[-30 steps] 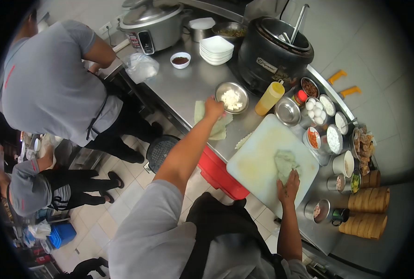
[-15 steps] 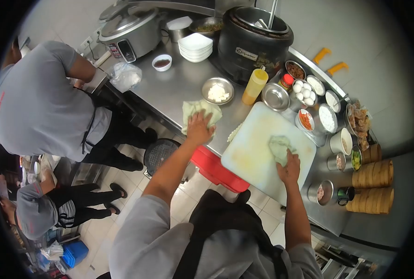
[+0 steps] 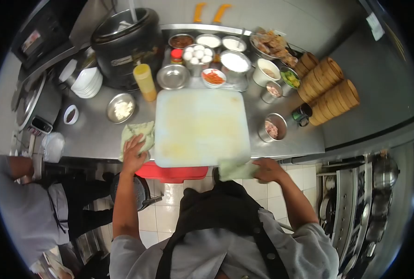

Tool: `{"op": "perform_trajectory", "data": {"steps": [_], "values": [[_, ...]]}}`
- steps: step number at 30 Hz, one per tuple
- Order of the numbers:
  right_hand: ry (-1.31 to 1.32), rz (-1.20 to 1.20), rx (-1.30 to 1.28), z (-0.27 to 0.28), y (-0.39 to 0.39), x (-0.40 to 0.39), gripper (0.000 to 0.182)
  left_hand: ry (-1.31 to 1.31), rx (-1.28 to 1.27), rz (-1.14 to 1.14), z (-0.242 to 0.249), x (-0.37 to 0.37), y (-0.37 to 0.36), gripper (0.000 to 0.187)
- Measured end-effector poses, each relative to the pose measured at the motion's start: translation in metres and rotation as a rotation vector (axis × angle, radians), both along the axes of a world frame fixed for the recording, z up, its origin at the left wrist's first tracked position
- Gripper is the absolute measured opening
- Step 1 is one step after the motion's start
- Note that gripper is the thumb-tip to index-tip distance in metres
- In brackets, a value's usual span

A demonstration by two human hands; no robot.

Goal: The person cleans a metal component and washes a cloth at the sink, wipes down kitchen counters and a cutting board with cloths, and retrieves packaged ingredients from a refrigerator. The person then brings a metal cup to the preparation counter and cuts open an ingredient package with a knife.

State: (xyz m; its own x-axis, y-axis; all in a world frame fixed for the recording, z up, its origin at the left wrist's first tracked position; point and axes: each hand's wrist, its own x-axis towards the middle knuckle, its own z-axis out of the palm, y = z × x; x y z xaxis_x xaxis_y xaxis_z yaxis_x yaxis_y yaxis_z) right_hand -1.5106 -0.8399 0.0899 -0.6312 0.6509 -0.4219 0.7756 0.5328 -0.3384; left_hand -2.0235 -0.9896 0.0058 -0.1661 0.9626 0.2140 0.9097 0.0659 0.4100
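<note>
My left hand (image 3: 135,152) lies with its fingers stretched out over a pale green cloth (image 3: 145,131) on the metal counter, just left of the cutting board. My right hand (image 3: 268,170) is closed on another green cloth (image 3: 237,170), which hangs at the near right edge of the board and is blurred. The white cutting board (image 3: 202,125) lies in front of me with faint yellowish stains. Beyond my left hand sits a metal bowl (image 3: 121,108) of pale cubes, beside a yellow squeeze bottle (image 3: 144,83).
Behind the board stand a metal bowl of eggs (image 3: 198,54), an empty metal bowl (image 3: 173,76) and shredded carrot (image 3: 213,77). Bamboo steamers (image 3: 335,102) and a metal pot of meat (image 3: 272,128) are at right. A black soup warmer (image 3: 125,49) and a co-worker (image 3: 26,204) are at left.
My right hand has drawn its cloth from the board's surface to its near edge. The view has turned right. My left hand remains on its cloth beside the board.
</note>
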Motion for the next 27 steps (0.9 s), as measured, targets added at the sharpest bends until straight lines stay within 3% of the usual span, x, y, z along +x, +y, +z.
{"op": "perform_trajectory", "data": {"steps": [2, 3, 4, 5, 6, 8, 10, 12, 15, 18, 21, 23, 27], "values": [[0.056, -0.306, -0.221, 0.025, -0.001, 0.058, 0.047, -0.142, 0.060, 0.006, -0.015, -0.011, 0.005, 0.036], [0.135, -0.372, -0.050, 0.043, -0.007, 0.080, 0.047, -0.280, 0.119, 0.032, -0.025, -0.012, 0.009, 0.035], [0.068, -0.477, -0.082, 0.050, -0.002, 0.103, 0.045, -0.599, 0.285, 0.173, -0.042, -0.009, 0.013, 0.029], [0.101, -0.394, 0.176, 0.045, 0.001, 0.132, 0.042, -0.585, 0.291, 0.179, -0.040, -0.003, 0.019, 0.029], [0.141, -0.547, 0.039, 0.081, 0.002, 0.124, 0.041, -0.556, 0.420, 0.235, -0.035, 0.010, 0.028, 0.025], [0.239, -0.592, 0.002, 0.082, 0.029, 0.146, 0.041, -0.413, 0.538, 0.322, -0.013, 0.048, 0.046, 0.015], [0.286, -0.590, 0.040, 0.081, 0.052, 0.145, 0.043, -0.594, 0.577, 0.235, 0.004, 0.103, 0.072, 0.014], [0.518, -0.380, 0.178, 0.092, 0.067, 0.127, 0.053, -0.550, 0.411, 0.115, 0.014, 0.151, 0.095, 0.012], [0.378, -0.378, 0.379, 0.004, 0.112, 0.166, 0.065, -0.625, 0.306, 0.067, 0.038, 0.234, 0.127, 0.011], [0.318, -0.452, 0.311, -0.045, 0.134, 0.173, 0.068, -0.790, 0.182, 0.070, 0.028, 0.309, 0.166, 0.010], [0.147, -0.388, 0.391, -0.065, 0.136, 0.162, 0.070, -0.767, -0.056, 0.152, 0.051, 0.385, 0.210, 0.024], [0.203, -0.405, 0.336, -0.062, 0.140, 0.164, 0.067, -0.663, -0.296, 0.208, 0.049, 0.420, 0.238, 0.031], [0.395, -0.430, 0.229, -0.062, 0.160, 0.178, 0.063, -0.467, -0.271, 0.171, 0.005, 0.441, 0.258, 0.027]]}}
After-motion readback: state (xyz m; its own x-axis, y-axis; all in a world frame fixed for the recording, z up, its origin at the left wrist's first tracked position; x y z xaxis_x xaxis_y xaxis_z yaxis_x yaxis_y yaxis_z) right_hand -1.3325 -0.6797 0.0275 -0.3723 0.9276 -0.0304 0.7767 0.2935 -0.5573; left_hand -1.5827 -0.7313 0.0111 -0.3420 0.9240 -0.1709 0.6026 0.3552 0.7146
